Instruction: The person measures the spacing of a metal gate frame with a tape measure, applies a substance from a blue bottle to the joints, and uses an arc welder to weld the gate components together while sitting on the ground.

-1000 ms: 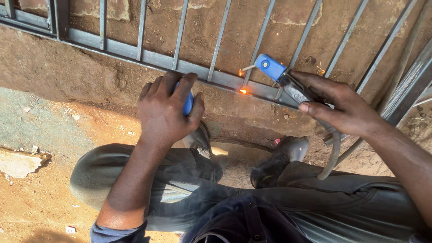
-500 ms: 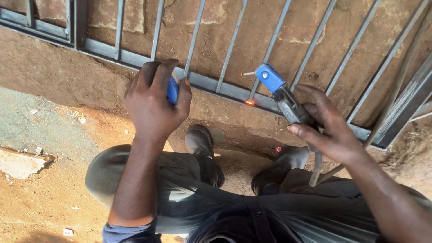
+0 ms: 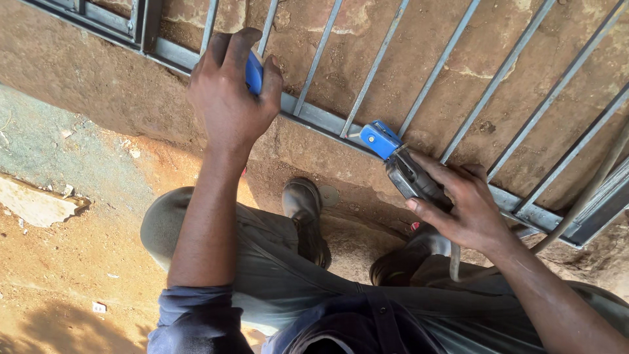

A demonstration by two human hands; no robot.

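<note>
My left hand (image 3: 230,92) is closed around a small blue object (image 3: 254,71) and rests against the grey metal frame (image 3: 314,115) of a barred grille lying on the ground. My right hand (image 3: 458,203) grips a welding electrode holder (image 3: 396,160) with a dark handle and a blue head, its tip held at the frame's lower rail. A short rod sticks out of the blue head toward the rail. No spark shows at the tip. A cable (image 3: 453,259) hangs from the holder past my wrist.
I crouch over the grille, with my dark boots (image 3: 304,213) on the reddish dirt just below the rail. Thin grey bars (image 3: 419,85) run diagonally across the upper view. A pale chunk of rubble (image 3: 36,203) lies at the left. A grey hose or pipe (image 3: 590,190) crosses at right.
The orange spark at the holder's tip has gone out. My left hand has slid up and left along the frame, and the view has shifted closer.
</note>
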